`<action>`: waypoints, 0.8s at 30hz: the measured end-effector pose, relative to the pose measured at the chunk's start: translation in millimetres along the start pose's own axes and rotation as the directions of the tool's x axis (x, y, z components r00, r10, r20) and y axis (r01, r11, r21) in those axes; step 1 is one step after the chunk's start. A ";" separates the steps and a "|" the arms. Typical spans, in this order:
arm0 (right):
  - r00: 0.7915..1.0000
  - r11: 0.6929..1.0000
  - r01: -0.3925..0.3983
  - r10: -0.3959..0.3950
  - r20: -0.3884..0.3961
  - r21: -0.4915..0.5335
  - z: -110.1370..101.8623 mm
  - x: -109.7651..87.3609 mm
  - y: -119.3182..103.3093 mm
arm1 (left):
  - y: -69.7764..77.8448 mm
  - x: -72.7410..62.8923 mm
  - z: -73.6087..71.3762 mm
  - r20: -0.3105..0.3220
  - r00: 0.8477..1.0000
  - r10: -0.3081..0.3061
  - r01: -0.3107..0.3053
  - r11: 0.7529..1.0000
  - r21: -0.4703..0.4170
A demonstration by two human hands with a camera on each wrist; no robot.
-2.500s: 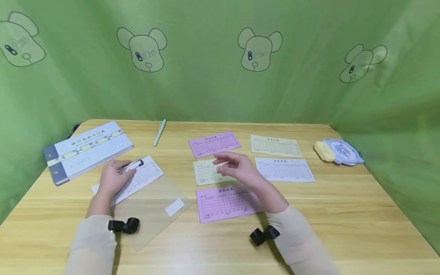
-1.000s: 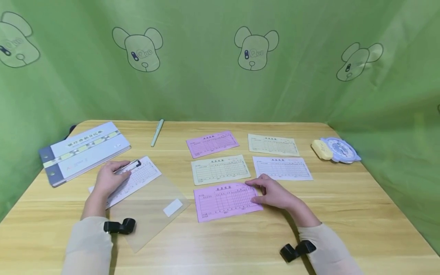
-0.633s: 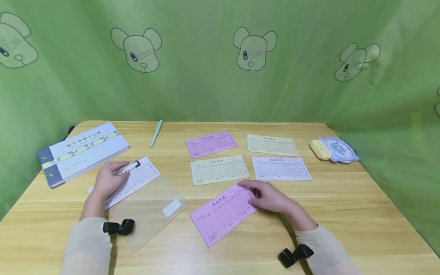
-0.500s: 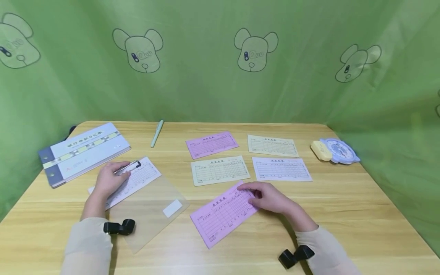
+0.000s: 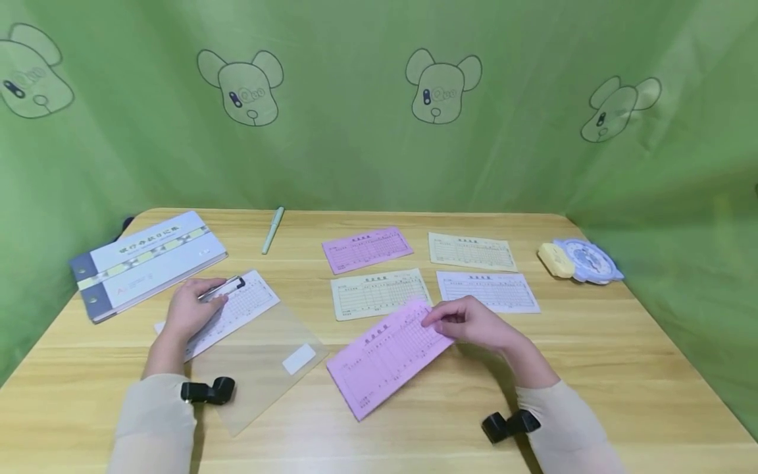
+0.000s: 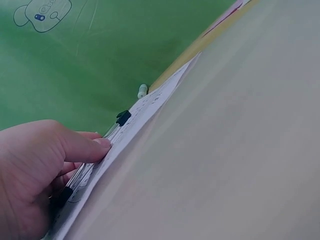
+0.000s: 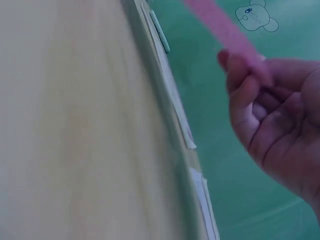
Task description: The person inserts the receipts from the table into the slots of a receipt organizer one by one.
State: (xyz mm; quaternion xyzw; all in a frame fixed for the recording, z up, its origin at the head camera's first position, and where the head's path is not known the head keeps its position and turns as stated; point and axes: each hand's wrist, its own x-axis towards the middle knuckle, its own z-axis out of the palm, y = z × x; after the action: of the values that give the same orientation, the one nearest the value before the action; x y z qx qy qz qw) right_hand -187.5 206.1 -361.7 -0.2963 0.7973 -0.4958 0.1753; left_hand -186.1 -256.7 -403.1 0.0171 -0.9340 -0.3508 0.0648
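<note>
My right hand (image 5: 481, 327) pinches a pink printed slip (image 5: 383, 363) by its right end, thumb below and fingers on top. The right wrist view has the same pink slip (image 7: 227, 32) off the table between thumb and fingertips. At the left, my left hand (image 5: 192, 308) grips the metal clip (image 5: 231, 287) of a translucent clipboard (image 5: 254, 368); its thumb lies on the clip in the left wrist view. A white form (image 5: 245, 303) lies under that clip, partly covered by the hand. Just behind the held slip is a pale green slip (image 5: 376, 293).
Behind are another pink slip (image 5: 367, 250), a pale yellow slip (image 5: 472, 251) and a white slip (image 5: 488, 291). A ledger book (image 5: 151, 263) lies far left, a pen (image 5: 273, 230) at the back. A blue clock-like object (image 5: 589, 261) touches a yellow block (image 5: 555, 260) at right.
My right hand came down to the front pink slip, took its right end, turned it aslant and raised it. It now overlaps the pale green slip's front edge. My left hand stayed on the clip.
</note>
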 end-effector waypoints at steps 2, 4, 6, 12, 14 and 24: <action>1.000 1.000 -0.003 0.003 -0.007 0.016 0.1 6.1 -4.2 | 0.0 0.2 -0.1 -0.003 1.000 0.011 -0.011 1.000 0.015; 1.000 0.999 -0.007 0.007 -0.007 0.033 2.3 14.6 -9.6 | -0.1 0.3 -0.3 -0.007 1.000 0.024 -0.024 0.999 0.031; 1.000 0.998 -0.012 0.012 0.000 0.067 6.2 24.7 -14.7 | -0.5 0.6 -0.5 -0.012 0.999 0.036 -0.035 0.998 0.045; 0.998 0.979 -0.058 0.053 0.030 0.195 23.8 58.7 -24.6 | -0.8 0.8 -1.4 -0.027 0.999 0.047 -0.045 0.997 0.063; 0.997 0.973 -0.073 0.067 0.035 0.218 30.4 69.1 -25.1 | -0.5 1.0 -0.9 -0.027 0.999 0.045 -0.043 0.997 0.065; 0.993 0.956 -0.106 0.089 0.075 0.275 59.8 115.1 -28.2 | 0.7 0.3 -0.9 -0.026 0.999 0.024 -0.023 0.998 0.065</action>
State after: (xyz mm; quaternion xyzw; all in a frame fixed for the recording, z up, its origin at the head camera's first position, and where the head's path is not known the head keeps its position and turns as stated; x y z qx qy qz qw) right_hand -232.6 81.3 -361.6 -0.2443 0.7275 -0.5843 0.2639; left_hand -186.2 -256.7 -402.0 0.0128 -0.9440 -0.3195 0.0808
